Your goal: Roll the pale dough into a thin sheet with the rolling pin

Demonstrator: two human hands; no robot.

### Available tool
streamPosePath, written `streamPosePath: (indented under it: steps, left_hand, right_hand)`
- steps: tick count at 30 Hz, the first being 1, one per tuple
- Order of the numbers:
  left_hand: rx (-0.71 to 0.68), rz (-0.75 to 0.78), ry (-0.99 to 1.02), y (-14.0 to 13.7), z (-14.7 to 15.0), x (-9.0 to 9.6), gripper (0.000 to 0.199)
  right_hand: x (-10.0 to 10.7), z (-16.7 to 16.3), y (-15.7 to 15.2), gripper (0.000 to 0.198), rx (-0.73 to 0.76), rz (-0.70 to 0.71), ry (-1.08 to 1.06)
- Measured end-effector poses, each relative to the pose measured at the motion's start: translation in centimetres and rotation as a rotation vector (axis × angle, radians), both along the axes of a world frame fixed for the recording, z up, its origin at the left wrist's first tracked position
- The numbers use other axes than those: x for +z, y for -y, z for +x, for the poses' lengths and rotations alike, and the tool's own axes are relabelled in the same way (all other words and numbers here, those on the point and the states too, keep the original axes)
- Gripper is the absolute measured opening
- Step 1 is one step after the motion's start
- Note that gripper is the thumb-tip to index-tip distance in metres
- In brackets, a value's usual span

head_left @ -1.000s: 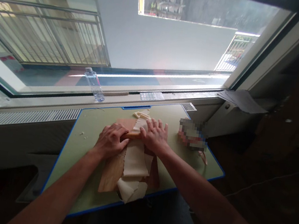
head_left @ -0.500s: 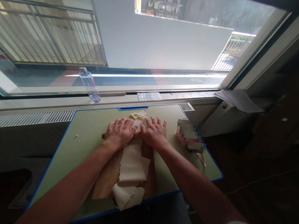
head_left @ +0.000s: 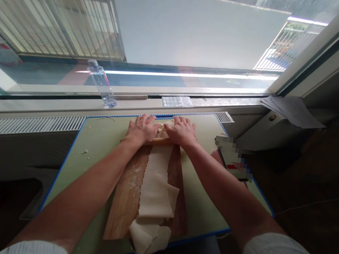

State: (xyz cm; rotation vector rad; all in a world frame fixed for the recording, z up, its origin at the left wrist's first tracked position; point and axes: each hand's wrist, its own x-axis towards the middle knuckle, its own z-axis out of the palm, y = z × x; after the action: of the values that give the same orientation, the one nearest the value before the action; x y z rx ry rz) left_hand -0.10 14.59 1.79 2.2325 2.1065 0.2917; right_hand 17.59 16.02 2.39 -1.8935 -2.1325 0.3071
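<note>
My left hand (head_left: 141,129) and my right hand (head_left: 182,129) lie palm down on a wooden rolling pin (head_left: 161,141), fingers stretched forward. Most of the pin is hidden beneath them; only its middle shows between the wrists. Under the pin runs a long pale sheet of dough (head_left: 156,171), with rough edges. Its near end is folded over and hangs past the front of a wooden board (head_left: 122,208). A bit of the dough's far end shows between my hands. Flour marks the board's left side.
The board rests on a pale green table (head_left: 96,150) with a blue rim. Dough crumbs (head_left: 85,152) lie at left. A partly blurred-out object (head_left: 234,159) sits at right. On the windowsill stand a clear plastic bottle (head_left: 102,84) and a keyboard-like panel (head_left: 177,101); papers (head_left: 294,111) lie farther right.
Both hands have pushed the rolling pin forward along the dough toward the far end of the board, and more of the sheet is uncovered. The camera view has also shifted.
</note>
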Motion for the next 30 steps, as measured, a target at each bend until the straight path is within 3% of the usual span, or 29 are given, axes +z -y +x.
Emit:
streamPosePath:
  steps: [7, 16, 20, 25, 30]
  left_hand:
    - [0.015, 0.059, -0.009, -0.5, 0.1, -0.1, 0.056]
    - [-0.013, -0.035, -0.015, 2.1, 0.3, 0.3, 0.059]
    - [0.001, -0.043, -0.017, 4.3, 0.7, 0.1, 0.059]
    - [0.001, 0.090, -0.045, 8.2, 1.4, -0.2, 0.055]
    - [-0.036, 0.115, -0.021, 11.4, 1.4, -0.2, 0.059]
  right_hand:
    - [-0.2, -0.1, -0.6, 0.064, -0.011, 0.031, -0.026]
    - [-0.1, 0.2, 2.5, 0.067, -0.033, 0.032, 0.027]
    - [-0.6, 0.4, 5.0, 0.066, -0.043, 0.098, 0.059]
    - [-1.4, 0.9, 8.9, 0.063, -0.035, 0.196, 0.096]
    - [-1.8, 1.6, 11.6, 0.067, 0.007, 0.186, 0.126]
